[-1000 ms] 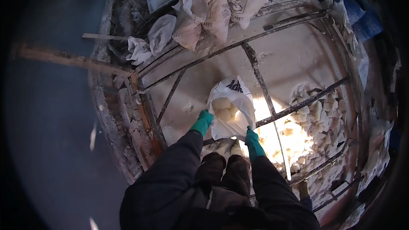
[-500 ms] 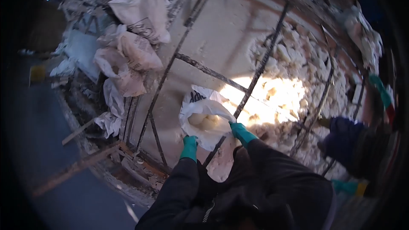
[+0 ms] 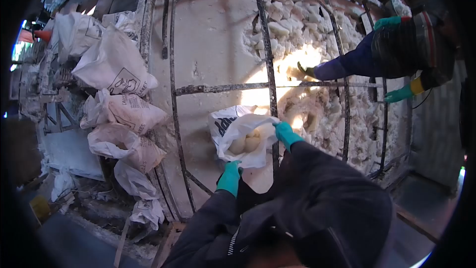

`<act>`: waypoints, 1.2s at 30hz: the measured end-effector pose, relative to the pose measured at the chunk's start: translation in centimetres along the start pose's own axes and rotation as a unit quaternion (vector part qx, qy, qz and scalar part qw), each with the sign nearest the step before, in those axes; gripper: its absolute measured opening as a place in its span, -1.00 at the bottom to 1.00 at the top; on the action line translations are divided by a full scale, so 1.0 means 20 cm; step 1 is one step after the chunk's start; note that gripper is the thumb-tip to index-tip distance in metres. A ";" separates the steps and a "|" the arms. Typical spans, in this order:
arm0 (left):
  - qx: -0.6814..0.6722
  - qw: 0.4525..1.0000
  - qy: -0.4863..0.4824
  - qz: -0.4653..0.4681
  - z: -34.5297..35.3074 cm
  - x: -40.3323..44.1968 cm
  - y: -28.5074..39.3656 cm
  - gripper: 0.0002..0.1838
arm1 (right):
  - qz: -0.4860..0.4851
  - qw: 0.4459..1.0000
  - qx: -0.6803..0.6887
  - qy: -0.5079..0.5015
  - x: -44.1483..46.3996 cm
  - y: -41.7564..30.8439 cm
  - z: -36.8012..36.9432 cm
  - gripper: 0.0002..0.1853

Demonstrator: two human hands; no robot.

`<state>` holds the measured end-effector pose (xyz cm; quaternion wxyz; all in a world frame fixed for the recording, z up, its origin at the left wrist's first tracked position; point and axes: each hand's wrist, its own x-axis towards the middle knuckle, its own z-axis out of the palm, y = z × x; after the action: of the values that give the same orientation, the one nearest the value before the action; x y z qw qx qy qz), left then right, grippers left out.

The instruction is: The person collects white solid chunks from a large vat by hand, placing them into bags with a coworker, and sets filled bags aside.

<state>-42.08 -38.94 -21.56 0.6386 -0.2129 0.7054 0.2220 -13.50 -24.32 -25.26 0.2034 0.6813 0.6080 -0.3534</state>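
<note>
A white plastic sack (image 3: pixel 255 158) stands with its mouth spread, and pale rounded lumps (image 3: pixel 246 142) show inside it. My left hand (image 3: pixel 230 177), in a green glove, is closed on the near left part of the sack's rim. On the right side of the same rim, my right hand (image 3: pixel 286 133), also gloved in green, grips the plastic. Dark printing shows on the sack's far left side. Beneath and around it lies a pale, smooth surface (image 3: pixel 213 59) crossed by dark metal bars (image 3: pixel 267 44).
Several printed white sacks (image 3: pixel 116 64) line the left side. Broken whitish chunks (image 3: pixel 322 114) lie to the right, partly in bright sunlight. A co-worker (image 3: pixel 406 49) with green gloves is at the upper right, one boot among the chunks. A wooden strip (image 3: pixel 121 243) is at lower left.
The view has swung to the right, bringing the co-worker more fully into sight. Both my hands still hold the sack's rim, and the lumps inside show more clearly than half a second ago.
</note>
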 end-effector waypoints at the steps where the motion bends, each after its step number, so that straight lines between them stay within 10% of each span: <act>1: 0.024 0.999 -0.016 0.015 -0.05 0.01 0.09 -0.82 | -0.047 0.993 -0.099 0.038 0.13 0.10 0.25 -0.65; 3: 0.079 0.996 -0.032 0.033 -0.22 0.00 0.13 -0.83 | 0.098 0.955 0.265 0.086 0.21 0.06 0.52 -0.57; 5: 0.086 0.991 -0.078 0.073 -0.29 0.08 0.16 -0.81 | 0.092 0.995 0.030 0.032 0.00 -0.16 0.44 -0.57; 9: 0.081 0.987 -0.112 0.078 -0.34 0.23 0.15 -0.65 | 0.013 0.999 -0.021 -0.045 -0.23 -0.60 0.07 -0.55; 12: 0.022 0.986 -0.126 0.102 -0.34 0.17 0.09 -0.63 | -0.285 0.958 -0.021 0.011 -0.35 -0.52 -0.02 -0.63; 15: -0.016 0.984 -0.128 0.121 -0.29 0.22 0.00 -0.56 | -0.046 0.932 0.301 -0.198 -0.34 -0.38 -0.08 -0.62; 17: -0.024 0.984 -0.120 0.127 -0.27 0.19 0.01 -0.53 | 0.277 0.931 0.217 -0.101 -0.27 -0.52 0.00 -0.47; 22: -0.004 0.986 -0.097 0.135 -0.23 0.11 0.03 -0.43 | 0.314 0.810 0.488 0.085 -0.19 -0.36 0.13 -0.46; 31: 0.108 0.974 -0.002 0.201 -0.30 0.11 0.08 -0.25 | 0.238 0.814 0.478 -0.229 -0.22 -0.58 0.12 -0.57; 33: 0.176 0.958 0.028 0.226 -0.34 0.12 0.16 -0.20 | 0.164 0.820 0.535 -0.120 -0.32 -0.53 0.17 -0.65; 36: 0.236 0.933 0.131 0.237 -0.48 0.07 0.31 -0.14 | 0.315 0.855 0.400 -0.101 -0.34 -0.48 -0.04 -0.43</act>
<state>-53.64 -39.52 -21.84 0.5010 0.0896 0.8450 0.1643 -22.77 -26.69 -18.41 0.0740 0.8193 0.1434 -0.5502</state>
